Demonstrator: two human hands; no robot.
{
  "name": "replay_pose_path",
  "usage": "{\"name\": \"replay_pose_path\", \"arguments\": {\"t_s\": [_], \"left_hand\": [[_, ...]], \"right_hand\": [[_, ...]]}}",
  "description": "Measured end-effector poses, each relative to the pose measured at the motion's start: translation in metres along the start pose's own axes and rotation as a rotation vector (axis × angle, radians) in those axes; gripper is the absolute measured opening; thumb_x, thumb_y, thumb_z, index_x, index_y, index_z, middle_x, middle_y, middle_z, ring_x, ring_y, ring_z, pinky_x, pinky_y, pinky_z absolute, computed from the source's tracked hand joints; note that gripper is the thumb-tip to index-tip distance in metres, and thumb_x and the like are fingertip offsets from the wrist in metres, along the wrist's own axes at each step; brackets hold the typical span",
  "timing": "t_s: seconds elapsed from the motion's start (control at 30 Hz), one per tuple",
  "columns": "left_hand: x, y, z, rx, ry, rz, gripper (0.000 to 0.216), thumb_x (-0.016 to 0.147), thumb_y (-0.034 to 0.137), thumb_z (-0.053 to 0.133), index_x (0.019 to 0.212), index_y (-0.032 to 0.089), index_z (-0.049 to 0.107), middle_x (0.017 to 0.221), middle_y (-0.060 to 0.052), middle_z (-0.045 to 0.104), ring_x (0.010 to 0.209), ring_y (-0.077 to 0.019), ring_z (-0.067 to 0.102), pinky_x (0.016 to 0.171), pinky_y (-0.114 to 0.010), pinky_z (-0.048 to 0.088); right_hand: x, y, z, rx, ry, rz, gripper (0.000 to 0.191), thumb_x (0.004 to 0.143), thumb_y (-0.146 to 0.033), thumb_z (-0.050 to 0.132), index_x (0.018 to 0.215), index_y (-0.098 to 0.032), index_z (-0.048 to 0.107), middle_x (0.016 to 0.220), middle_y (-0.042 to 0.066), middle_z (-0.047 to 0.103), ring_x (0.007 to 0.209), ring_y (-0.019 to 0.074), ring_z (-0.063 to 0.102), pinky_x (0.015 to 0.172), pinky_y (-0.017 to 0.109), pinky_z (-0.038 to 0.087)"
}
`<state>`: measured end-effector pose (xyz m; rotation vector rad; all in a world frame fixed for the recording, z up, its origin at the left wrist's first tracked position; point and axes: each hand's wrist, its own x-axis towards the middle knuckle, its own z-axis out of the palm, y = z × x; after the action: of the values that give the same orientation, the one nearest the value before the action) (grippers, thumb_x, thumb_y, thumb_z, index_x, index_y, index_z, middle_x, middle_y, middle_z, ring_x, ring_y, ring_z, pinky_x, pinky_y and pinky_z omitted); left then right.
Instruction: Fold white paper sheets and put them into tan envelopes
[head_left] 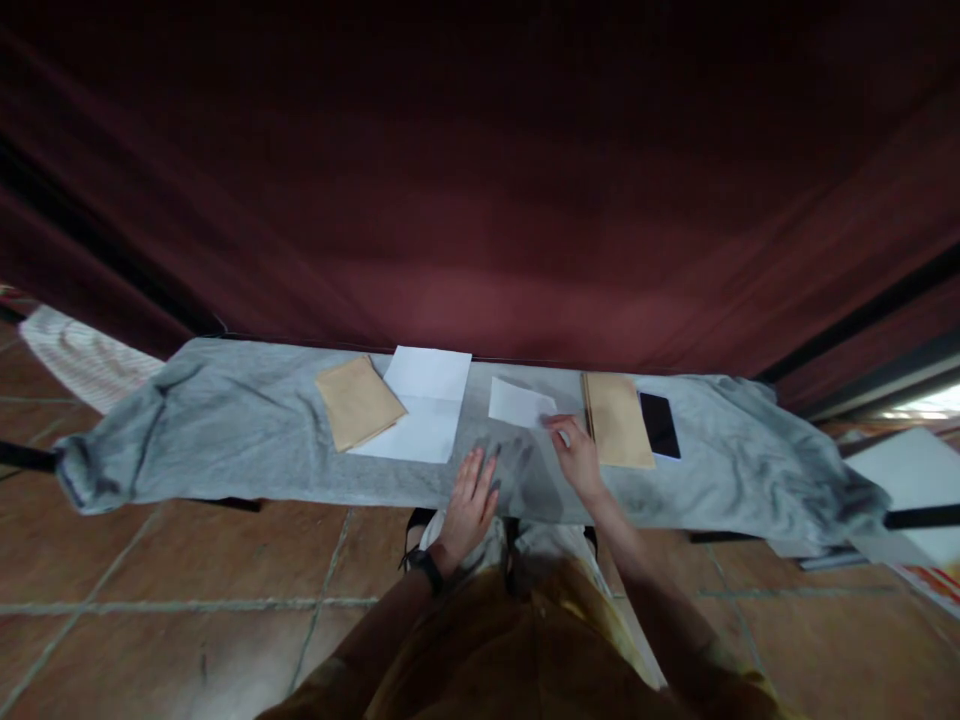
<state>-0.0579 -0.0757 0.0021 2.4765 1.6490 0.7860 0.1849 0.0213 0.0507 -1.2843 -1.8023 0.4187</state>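
My right hand (576,455) pinches the right end of a folded white sheet of paper (517,403), at the middle of the cloth-covered bench. With fingers stretched out, my left hand (469,500) rests at the bench's near edge, below and left of that sheet. A larger white sheet (427,400) with a crease across it lies flat to the left. Brown envelopes (360,402) partly cover its left side. Just right of my right hand is another stack of brown envelopes (621,420).
A dark-screened phone (659,425) lies beside the right-hand envelopes. Grey cloth (247,430) covers the narrow bench. Dark red fabric (480,250) rises behind its far edge. White boards or papers (907,480) are at the far right, and striped cloth (94,355) at the far left.
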Motion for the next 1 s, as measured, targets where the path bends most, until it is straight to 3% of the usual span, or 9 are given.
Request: {"name": "replay_pose_path", "arguments": {"t_s": [0.17, 0.33, 0.5, 0.7, 0.87, 1.0], "left_hand": [[0.009, 0.021, 0.002, 0.038, -0.106, 0.120, 0.058, 0.105, 0.032, 0.034, 0.160, 0.017, 0.022, 0.168, -0.012, 0.023, 0.157, -0.0268, 0.014, 0.124, -0.052, 0.031], [0.039, 0.046, 0.020, 0.094, -0.176, 0.078, 0.054, 0.106, 0.036, 0.035, 0.155, 0.014, 0.036, 0.163, -0.014, 0.034, 0.154, -0.0269, 0.023, 0.124, -0.052, 0.030], [0.064, 0.055, 0.044, 0.109, -0.232, 0.063, 0.051, 0.105, 0.030, 0.033, 0.152, 0.014, 0.042, 0.160, -0.014, 0.040, 0.152, -0.0269, 0.029, 0.123, -0.053, 0.031], [0.081, 0.050, 0.063, 0.154, -0.240, 0.137, 0.058, 0.099, 0.021, 0.036, 0.157, 0.012, 0.032, 0.160, -0.016, 0.039, 0.152, -0.0266, 0.030, 0.123, -0.055, 0.028], [0.077, 0.036, 0.064, 0.193, -0.196, 0.086, 0.059, 0.100, 0.020, 0.033, 0.157, 0.008, 0.028, 0.161, -0.017, 0.038, 0.152, -0.0240, 0.029, 0.124, -0.050, 0.029], [0.068, 0.021, 0.056, 0.197, -0.133, -0.003, 0.060, 0.104, 0.032, 0.031, 0.160, 0.012, 0.024, 0.160, -0.016, 0.040, 0.151, -0.0247, 0.033, 0.123, -0.051, 0.030]], "right_hand": [[-0.056, 0.013, 0.012, 0.011, -0.152, 0.071, 0.023, 0.095, -0.018, 0.045, 0.095, -0.024, 0.067, 0.109, 0.007, 0.072, 0.108, 0.0222, 0.068, 0.098, 0.042, 0.055], [-0.082, 0.021, 0.010, -0.068, -0.188, -0.003, 0.028, 0.092, -0.012, 0.045, 0.101, -0.023, 0.068, 0.119, 0.007, 0.072, 0.118, 0.0210, 0.064, 0.106, 0.044, 0.052], [-0.076, 0.017, 0.009, -0.084, -0.172, 0.009, 0.034, 0.099, -0.021, 0.039, 0.117, -0.021, 0.069, 0.124, 0.008, 0.071, 0.121, 0.0200, 0.063, 0.111, 0.044, 0.048], [-0.050, 0.014, 0.032, -0.340, -0.191, -0.002, 0.046, 0.103, -0.020, 0.032, 0.141, -0.015, 0.057, 0.144, 0.015, 0.060, 0.138, 0.0262, 0.051, 0.116, 0.052, 0.039], [-0.055, 0.019, 0.046, -0.530, -0.192, -0.061, 0.050, 0.100, -0.019, 0.036, 0.148, -0.015, 0.049, 0.152, 0.017, 0.051, 0.145, 0.0298, 0.042, 0.118, 0.056, 0.033], [-0.064, 0.024, 0.046, -0.564, -0.139, -0.050, 0.052, 0.102, -0.027, 0.039, 0.152, -0.014, 0.043, 0.156, 0.019, 0.046, 0.145, 0.0315, 0.043, 0.117, 0.057, 0.033]]}}
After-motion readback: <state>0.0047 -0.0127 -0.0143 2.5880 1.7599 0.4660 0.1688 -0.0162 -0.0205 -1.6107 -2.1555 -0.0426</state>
